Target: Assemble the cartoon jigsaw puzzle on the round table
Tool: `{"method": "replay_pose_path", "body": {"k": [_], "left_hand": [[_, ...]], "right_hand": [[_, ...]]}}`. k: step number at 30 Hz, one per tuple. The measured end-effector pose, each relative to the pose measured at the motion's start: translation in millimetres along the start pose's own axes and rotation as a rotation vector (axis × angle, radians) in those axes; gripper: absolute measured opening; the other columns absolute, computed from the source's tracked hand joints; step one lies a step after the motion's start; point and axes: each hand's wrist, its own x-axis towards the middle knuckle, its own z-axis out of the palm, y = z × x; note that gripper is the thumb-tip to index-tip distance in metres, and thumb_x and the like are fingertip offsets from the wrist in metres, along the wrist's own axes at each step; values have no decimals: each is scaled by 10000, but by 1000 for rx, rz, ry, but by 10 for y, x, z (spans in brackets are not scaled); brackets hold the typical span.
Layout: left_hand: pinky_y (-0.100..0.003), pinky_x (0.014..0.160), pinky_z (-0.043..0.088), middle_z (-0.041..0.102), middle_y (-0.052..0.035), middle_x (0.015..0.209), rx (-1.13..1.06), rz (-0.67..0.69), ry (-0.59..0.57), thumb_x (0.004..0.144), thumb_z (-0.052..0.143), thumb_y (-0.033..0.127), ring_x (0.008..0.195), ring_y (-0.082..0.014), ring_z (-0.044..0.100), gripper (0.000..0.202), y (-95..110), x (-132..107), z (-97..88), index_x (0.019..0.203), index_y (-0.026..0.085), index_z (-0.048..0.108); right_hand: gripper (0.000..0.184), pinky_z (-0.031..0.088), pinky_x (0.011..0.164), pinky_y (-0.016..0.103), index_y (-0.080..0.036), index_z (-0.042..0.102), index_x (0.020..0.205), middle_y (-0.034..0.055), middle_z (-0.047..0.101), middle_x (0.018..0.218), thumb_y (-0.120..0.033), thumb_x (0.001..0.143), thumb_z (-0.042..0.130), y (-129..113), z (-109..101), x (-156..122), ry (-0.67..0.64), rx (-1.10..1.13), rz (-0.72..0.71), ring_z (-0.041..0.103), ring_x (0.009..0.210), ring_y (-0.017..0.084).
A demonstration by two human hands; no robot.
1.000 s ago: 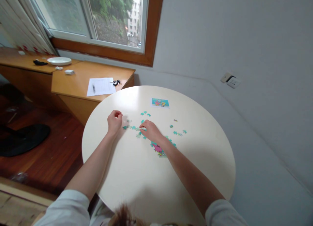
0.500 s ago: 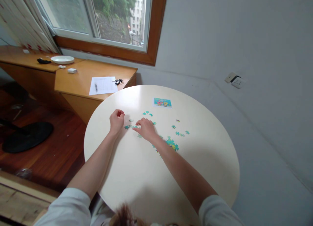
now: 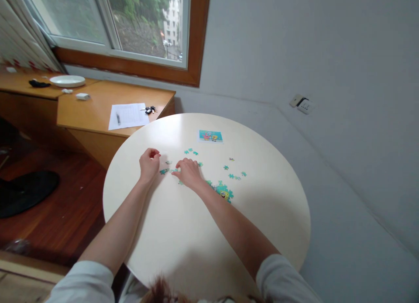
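My left hand (image 3: 149, 164) is closed in a pinch just above the table, left of the loose puzzle pieces; what it holds, if anything, cannot be made out. My right hand (image 3: 188, 172) has its thumb and forefinger bent round a small teal puzzle piece (image 3: 175, 170) low over the tabletop. Between the hands lie more loose puzzle pieces (image 3: 163, 172). Partly hidden behind my right forearm is a joined section of the jigsaw (image 3: 224, 191), teal with a yellow cartoon face. Beyond the hands lies a small picture card (image 3: 210, 136) with cartoon figures.
All this rests on a round white table (image 3: 262, 224). Several loose pieces (image 3: 234, 177) lie right of my right hand, others (image 3: 190, 151) beyond it. A wooden desk (image 3: 98, 93) by the window bears a paper sheet (image 3: 129, 114), keys (image 3: 149, 110) and a white plate (image 3: 67, 80).
The whole view has shifted, so the table and hands appear further left. Both hands stay nearly in place over the pieces. More of the joined section shows beside my right forearm.
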Motion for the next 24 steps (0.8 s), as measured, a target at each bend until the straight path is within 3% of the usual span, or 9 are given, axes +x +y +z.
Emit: {"method": "replay_pose_path", "body": {"k": [12,17,24], "left_hand": [[-268,616,419,607,0,649,13,-33,-27,645,489,207,645,-161,572,76,30,-37,3,678,196,557],[-271,631,423,605,-1,651,14,-37,-35,635,488,204,652,-162,575,81,27,-42,2,674,196,558],[-271,632,425,603,0,645,17,-28,-34,630,468,200,644,-161,564,96,28,-54,6,671,202,555]], "right_hand": [[159,362,926,369,-178,705,930,108,645,1085,-280,893,588,15,22,-15,-48,14,-22,562,1092,227],[236,358,947,351,-198,652,1084,90,632,1147,-302,874,623,33,25,-34,-16,41,-8,547,1119,209],[177,359,942,357,-198,666,1016,85,625,1145,-271,857,636,9,-37,-25,-86,48,-47,542,1126,222]]}}
